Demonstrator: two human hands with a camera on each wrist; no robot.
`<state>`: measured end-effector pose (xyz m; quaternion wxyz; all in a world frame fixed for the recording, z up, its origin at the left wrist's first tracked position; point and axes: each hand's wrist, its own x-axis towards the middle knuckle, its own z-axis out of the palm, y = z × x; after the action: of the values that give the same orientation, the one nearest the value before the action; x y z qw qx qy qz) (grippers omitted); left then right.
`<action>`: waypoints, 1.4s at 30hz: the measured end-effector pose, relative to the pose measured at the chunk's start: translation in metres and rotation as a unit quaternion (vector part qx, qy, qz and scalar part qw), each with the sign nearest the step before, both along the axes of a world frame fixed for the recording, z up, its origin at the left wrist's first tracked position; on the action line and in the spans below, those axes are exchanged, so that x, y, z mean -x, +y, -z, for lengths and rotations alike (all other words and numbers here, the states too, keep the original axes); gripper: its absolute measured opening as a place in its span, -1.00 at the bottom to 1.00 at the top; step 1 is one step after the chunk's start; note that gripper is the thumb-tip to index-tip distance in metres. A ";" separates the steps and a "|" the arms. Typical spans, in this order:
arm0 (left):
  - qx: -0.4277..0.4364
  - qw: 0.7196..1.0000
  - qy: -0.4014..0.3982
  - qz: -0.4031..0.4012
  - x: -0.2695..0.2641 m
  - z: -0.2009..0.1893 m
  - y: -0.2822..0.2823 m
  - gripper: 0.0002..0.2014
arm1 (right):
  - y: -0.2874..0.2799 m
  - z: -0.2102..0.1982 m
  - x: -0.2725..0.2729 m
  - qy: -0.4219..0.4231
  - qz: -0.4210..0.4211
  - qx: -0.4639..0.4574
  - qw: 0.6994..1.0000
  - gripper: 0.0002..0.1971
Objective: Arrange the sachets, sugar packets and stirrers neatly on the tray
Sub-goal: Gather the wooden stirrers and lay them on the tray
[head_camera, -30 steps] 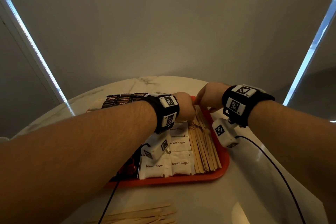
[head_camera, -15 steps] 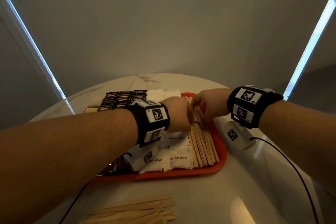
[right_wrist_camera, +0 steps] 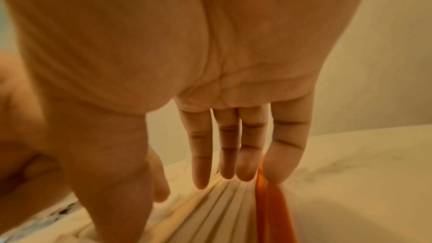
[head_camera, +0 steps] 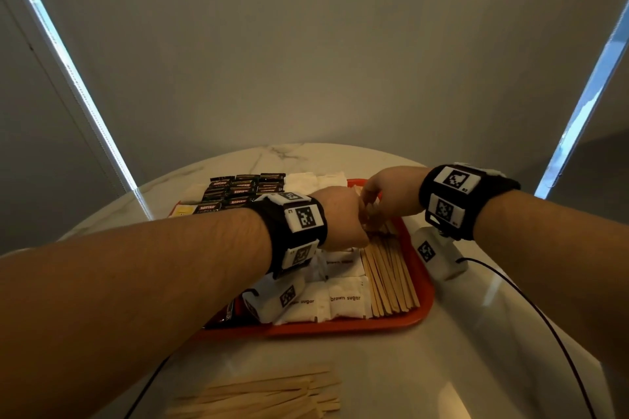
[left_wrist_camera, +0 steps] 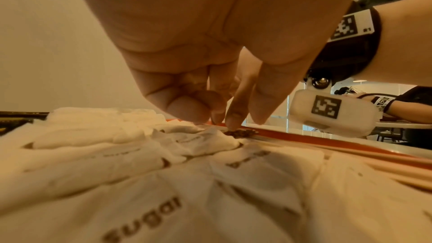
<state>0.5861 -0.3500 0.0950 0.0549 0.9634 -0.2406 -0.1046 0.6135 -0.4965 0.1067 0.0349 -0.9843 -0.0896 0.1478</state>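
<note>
while right hand [head_camera: 384,197] lies flat, fingers straight on stirrers [head_camera: 389,274], left [head_camera: 342,218] curled, hold unclear; could nudge row onto sugar [head_camera: 345,304].

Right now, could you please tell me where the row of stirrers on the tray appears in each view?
Head: stirrers lie along the tray's right side, centre right, beside the sugar packets.
Left wrist: thin strip at the right edge, beyond the packets.
Right wrist: bottom centre, under the right hand's fingers.
Shared landmark: the orange tray rim.
</note>
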 end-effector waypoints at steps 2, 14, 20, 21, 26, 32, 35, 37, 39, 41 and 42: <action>0.004 1.000 0.010 -0.007 0.003 -0.002 0.002 -0.65 | -0.001 -0.001 0.000 0.008 0.003 -0.002 1.000 -0.56; 0.168 0.982 -0.025 -0.080 0.125 -0.038 0.105 -0.77 | 0.079 -0.031 0.125 0.059 -0.161 -0.031 0.985 -0.66; 0.053 0.987 0.092 -0.118 0.209 -0.012 0.185 -0.63 | 0.134 -0.010 0.203 0.125 -0.258 0.061 0.956 0.08; 0.021 0.987 0.112 -0.116 0.220 -0.008 0.193 -0.43 | 0.141 -0.003 0.208 0.106 -0.266 0.087 0.954 0.14; -0.021 0.991 0.079 -0.110 0.247 0.006 0.209 -0.10 | 0.165 0.010 0.212 0.098 -0.247 0.067 0.962 -0.18; 0.102 0.976 0.064 -0.180 0.236 0.009 0.211 -0.17 | 0.169 0.014 0.204 0.046 -0.223 0.058 0.972 -0.55; 0.191 0.956 0.081 -0.207 0.228 0.011 0.215 -0.25 | 0.164 0.016 0.204 0.037 -0.199 0.023 0.979 -0.66; 0.239 0.944 0.073 -0.215 0.223 0.013 0.219 -0.31 | 0.161 0.015 0.205 0.028 -0.175 -0.017 0.984 -0.77; 0.302 0.925 0.065 -0.224 0.218 0.014 0.222 -0.34 | 0.159 0.011 0.205 0.020 -0.145 -0.066 0.987 -0.84; 0.391 0.889 0.045 -0.234 0.212 0.010 0.220 -0.38 | 0.157 0.003 0.205 0.012 -0.119 -0.124 0.985 -0.87; 0.434 0.869 0.030 -0.236 0.209 0.006 0.216 -0.41 | 0.156 -0.001 0.204 0.007 -0.114 -0.153 0.982 -0.87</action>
<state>0.3771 -0.1336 0.0893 0.4978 0.8669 -0.0258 -0.0025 0.4091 -0.3410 0.1076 0.1683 -0.9497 -0.2225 0.1424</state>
